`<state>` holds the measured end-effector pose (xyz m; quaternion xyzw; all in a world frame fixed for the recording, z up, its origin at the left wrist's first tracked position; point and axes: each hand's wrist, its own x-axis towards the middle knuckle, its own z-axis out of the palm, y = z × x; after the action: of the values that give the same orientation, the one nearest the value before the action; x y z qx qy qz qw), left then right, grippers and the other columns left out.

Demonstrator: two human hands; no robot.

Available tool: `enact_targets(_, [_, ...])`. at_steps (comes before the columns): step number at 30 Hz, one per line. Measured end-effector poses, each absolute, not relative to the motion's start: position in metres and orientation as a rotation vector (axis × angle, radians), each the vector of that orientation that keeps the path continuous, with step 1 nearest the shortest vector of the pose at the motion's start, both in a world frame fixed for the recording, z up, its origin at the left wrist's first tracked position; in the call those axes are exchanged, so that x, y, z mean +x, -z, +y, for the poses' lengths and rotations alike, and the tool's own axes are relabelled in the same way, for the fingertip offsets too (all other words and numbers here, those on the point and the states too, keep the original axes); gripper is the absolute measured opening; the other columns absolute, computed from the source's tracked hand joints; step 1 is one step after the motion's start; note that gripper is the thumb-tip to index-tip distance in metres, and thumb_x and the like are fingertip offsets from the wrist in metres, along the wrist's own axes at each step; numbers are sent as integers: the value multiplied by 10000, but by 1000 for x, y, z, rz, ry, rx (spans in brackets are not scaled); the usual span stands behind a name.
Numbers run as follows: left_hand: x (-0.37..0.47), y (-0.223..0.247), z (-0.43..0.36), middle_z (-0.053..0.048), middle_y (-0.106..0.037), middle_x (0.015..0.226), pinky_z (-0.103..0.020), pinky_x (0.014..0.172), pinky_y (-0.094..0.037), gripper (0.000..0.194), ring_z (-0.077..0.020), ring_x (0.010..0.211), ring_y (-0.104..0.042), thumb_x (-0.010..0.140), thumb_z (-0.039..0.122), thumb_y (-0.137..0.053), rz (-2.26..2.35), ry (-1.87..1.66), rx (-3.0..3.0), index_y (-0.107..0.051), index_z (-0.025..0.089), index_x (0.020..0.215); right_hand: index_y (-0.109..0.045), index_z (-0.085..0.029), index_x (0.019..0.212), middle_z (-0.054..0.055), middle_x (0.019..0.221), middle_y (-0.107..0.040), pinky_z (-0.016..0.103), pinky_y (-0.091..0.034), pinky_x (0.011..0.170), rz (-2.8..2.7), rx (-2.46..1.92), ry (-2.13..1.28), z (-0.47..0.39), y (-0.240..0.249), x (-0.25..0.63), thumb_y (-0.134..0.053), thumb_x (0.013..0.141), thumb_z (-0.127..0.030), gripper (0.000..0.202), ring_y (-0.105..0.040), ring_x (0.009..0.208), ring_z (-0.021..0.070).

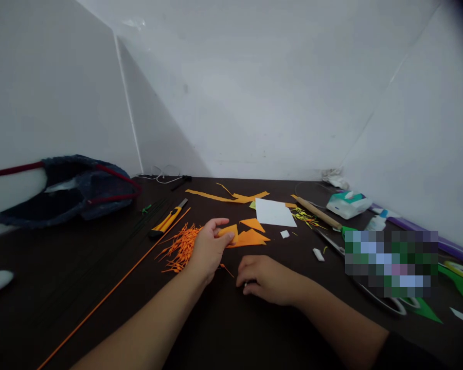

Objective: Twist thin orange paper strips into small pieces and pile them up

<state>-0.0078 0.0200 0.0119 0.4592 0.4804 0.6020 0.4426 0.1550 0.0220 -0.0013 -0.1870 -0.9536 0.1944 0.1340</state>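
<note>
My left hand point(209, 245) pinches a small piece of orange paper point(233, 234) between thumb and fingers. More orange paper pieces point(250, 237) lie on the table just beyond it. Beside the hand on the left is a heap of thin orange twisted strips point(182, 248). My right hand point(263, 277) rests low over the dark table, its fingers curled together. A tiny pale spot shows at those fingertips, too small to name. A single orange strip point(227, 270) lies between the two hands.
A yellow utility knife point(168, 221) and a long orange stick point(116, 289) lie left. White paper point(275, 212) and yellow-green strips point(306, 218) are farther back. Scissors point(381, 302), a tissue pack point(348, 204) and a small bottle point(377, 221) are right. A denim bag point(67, 195) stands far left.
</note>
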Motion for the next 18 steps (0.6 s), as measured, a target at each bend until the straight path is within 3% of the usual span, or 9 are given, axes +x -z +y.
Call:
enact_targets(9, [-6, -13, 18, 11, -608, 670, -213, 593, -449, 302, -105, 586, -593, 678, 134, -600, 1197, -1466, 1133, -505, 162, 963, -638, -164, 760, 29, 815, -585, 228, -428, 700, -2714, -526, -511, 28, 6, 154, -483, 696, -27, 216, -538, 747, 119])
enact_targets(18, [-4, -12, 18, 16, -612, 624, -210, 543, -436, 259, -108, 549, -565, 639, 116, -626, 1165, -1493, 1104, -539, 152, 881, -598, -217, 684, 13, 781, -588, 307, -451, 692, -2080, -677, -630, 32, -8, 145, -508, 650, -66, 180, -560, 750, 150])
